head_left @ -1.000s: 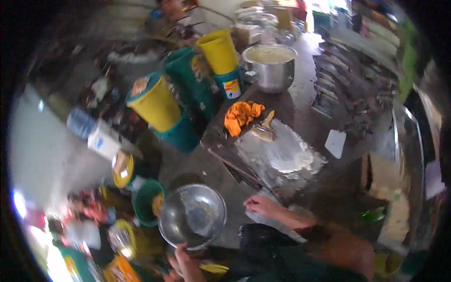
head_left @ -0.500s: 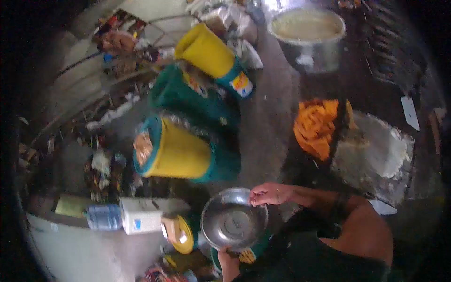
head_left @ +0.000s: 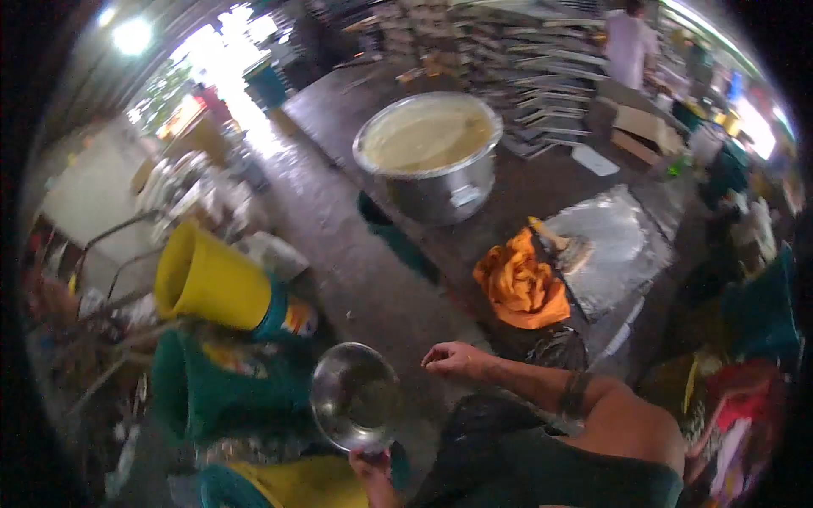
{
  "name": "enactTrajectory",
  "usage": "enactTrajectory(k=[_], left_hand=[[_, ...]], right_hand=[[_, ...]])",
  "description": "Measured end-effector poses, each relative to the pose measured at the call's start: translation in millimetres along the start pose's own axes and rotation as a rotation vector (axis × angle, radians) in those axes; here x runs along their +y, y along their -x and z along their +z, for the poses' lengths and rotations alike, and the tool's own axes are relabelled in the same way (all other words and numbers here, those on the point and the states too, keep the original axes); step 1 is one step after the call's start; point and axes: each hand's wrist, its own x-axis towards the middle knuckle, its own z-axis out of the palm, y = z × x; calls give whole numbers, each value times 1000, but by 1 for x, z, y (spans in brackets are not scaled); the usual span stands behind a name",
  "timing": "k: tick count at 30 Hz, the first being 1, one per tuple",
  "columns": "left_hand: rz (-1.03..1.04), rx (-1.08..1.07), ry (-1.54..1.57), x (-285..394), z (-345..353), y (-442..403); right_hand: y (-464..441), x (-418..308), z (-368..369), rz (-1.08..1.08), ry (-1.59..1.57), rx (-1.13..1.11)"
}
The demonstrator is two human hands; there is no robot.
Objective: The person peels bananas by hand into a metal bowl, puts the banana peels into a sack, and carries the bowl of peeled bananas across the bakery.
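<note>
My left hand point(head_left: 373, 466) grips the lower rim of a shiny metal bowl point(head_left: 354, 398), which is tipped so that its inside faces me. Nothing solid shows inside the bowl. My right hand point(head_left: 453, 360) hangs to the right of the bowl, apart from it, with loosely bent fingers and nothing visible in them. Beyond that hand, a crumpled orange cloth point(head_left: 522, 284) lies on the dark table, beside a flat metal sheet point(head_left: 601, 245). Farther back stands a large metal pot point(head_left: 440, 190) with pale yellowish contents.
Yellow point(head_left: 220, 279) and green barrels point(head_left: 229, 385) stand on the left, near the bowl. Stacked trays point(head_left: 542, 85) rise behind the pot. Another person point(head_left: 628, 46) is at the back right. A cardboard box point(head_left: 644, 131) sits nearby. Wet floor point(head_left: 339, 254) runs alongside the table.
My right hand has come away from the bowl's rim, while my left hand keeps hold of it. My view has swung right and up, bringing in the pot, stacked trays and bright doorway.
</note>
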Motion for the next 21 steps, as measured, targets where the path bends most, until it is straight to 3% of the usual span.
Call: enactTrajectory(k=[1, 4, 7, 10, 11, 13, 14, 15, 17, 20, 21], left_hand=[[43, 108, 99, 13, 42, -31], [-84, -14, 60, 71, 78, -136], [-62, 49, 43, 103, 138, -214], [-143, -91, -202, 144, 125, -346], [-73, 133, -103, 140, 163, -339], [-167, 241, -220, 163, 210, -358], [-117, 276, -304, 170, 241, -354], [-69, 314, -389, 176, 271, -351], [-131, 179, -333, 205, 277, -405], [-69, 193, -149, 238, 337, -447], [-65, 307, -66, 246, 347, -476]], right_hand=[[-5, -2, -2, 24, -52, 92], [-32, -15, -9, 80, -198, 239], [-78, -37, -30, 88, -302, 325], [-175, 3, -58, 49, -230, 385], [-221, 19, -68, 14, -178, 402], [-323, 22, -78, 18, -130, 418], [-359, 15, -76, 24, -108, 428], [-396, -6, -73, 24, -190, 372], [-477, -69, -69, 32, -319, 256], [-580, -164, -76, -29, -429, 236], [-612, -185, -84, -67, -416, 242]])
